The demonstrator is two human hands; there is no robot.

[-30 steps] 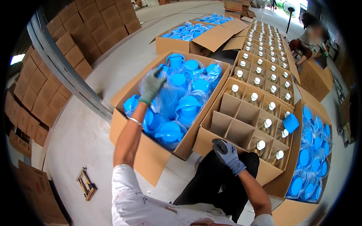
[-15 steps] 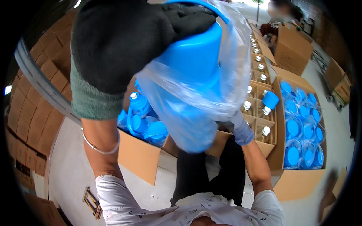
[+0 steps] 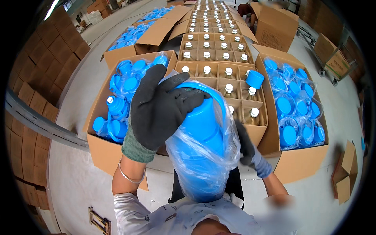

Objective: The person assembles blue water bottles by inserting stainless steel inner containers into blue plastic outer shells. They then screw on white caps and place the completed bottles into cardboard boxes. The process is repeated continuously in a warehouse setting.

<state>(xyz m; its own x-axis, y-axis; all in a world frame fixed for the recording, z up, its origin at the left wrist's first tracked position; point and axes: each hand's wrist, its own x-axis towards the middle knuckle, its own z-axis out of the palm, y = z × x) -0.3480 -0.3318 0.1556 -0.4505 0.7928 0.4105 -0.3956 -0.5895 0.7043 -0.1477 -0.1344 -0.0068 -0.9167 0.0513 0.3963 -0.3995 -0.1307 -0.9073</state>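
Observation:
My left hand (image 3: 160, 107), in a dark glove with a green cuff, grips the top of a clear plastic bag (image 3: 203, 156) stuffed with stacked blue caps, holding it close under my face. My right hand (image 3: 247, 150), in a dark grey glove, touches the bag's right side from behind, partly hidden by it. Beyond the bag stands an open divided carton (image 3: 258, 135) of bottles with white tops. One blue cap (image 3: 254, 78) sits on a bottle near its right side.
Open cartons of bagged blue caps stand at my left (image 3: 100, 149) and right (image 3: 301, 164). More cartons of bottles run in a row away from me. Stacked flat cardboard lines the left. Another person crouches at the far end (image 3: 246, 9). A small carton (image 3: 344, 176) stands at the right.
My left hand lifted a bag of blue caps out of the left carton and brought it up close. My right hand rose from the divided carton to the bag's side.

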